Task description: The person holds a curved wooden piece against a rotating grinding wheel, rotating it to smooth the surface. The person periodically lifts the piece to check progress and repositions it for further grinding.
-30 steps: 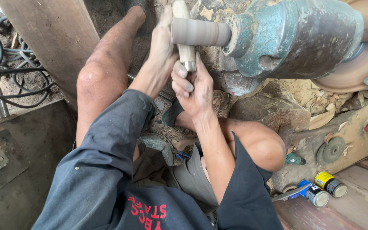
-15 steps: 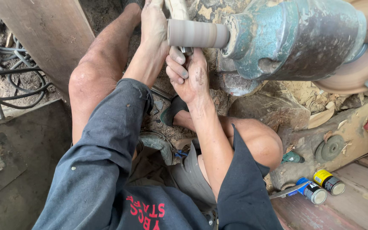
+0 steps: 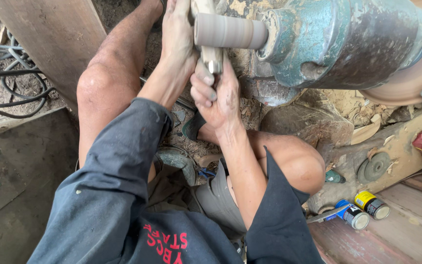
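Note:
Both hands hold a pale wooden piece [image 3: 211, 55] pressed against the brown sanding drum [image 3: 228, 31] that sticks out of a green motor housing [image 3: 348, 41]. My left hand [image 3: 178, 34] grips the piece's upper part, behind the drum. My right hand [image 3: 216, 93] clasps its lower end from below, fingers curled around it. The top of the piece runs out of the frame. My knees are bent on either side of my arms.
A large spinning disc [image 3: 406, 80] sits at the motor's right end. Wood scraps and a wooden block [image 3: 308, 124] lie below it. Two small cans [image 3: 362, 208] stand at the lower right. A wooden post [image 3: 54, 39] and black cables [image 3: 6, 78] are at the left.
The view has shifted so the hands and drum sit higher in frame. My left hand has slid further up the piece; my right hand keeps its grip below the drum.

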